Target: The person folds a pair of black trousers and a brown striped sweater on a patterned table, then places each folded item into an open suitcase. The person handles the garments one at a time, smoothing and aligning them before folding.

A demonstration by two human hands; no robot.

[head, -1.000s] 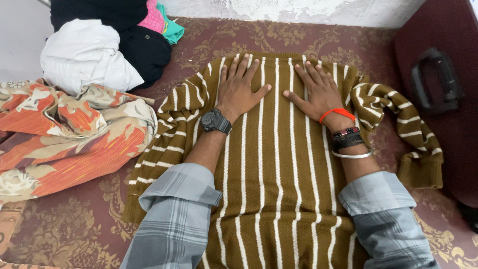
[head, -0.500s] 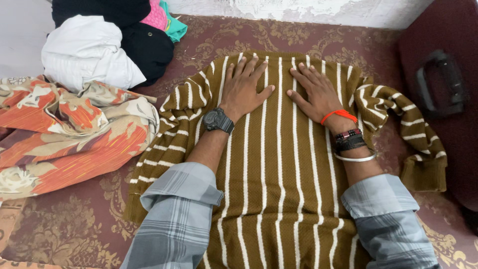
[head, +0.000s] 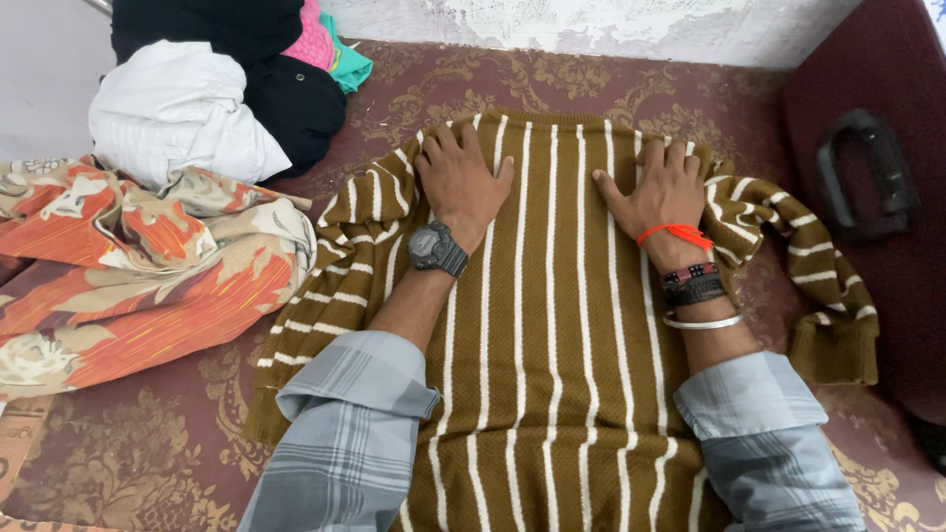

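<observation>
- Olive knit striped sweater (head: 552,325) is lying flat on the maroon bedcover (head: 128,453), looking soft and floppy.
- Your left hand (head: 458,182) and right hand (head: 665,192) are pressing down, grip released, near the shoulders, the likeliest hold.

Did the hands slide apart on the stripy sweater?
Yes. The left hand slid outward toward the sweater's left shoulder, and the right hand slid out toward the right sleeve. More white stripes now show between them.
</observation>
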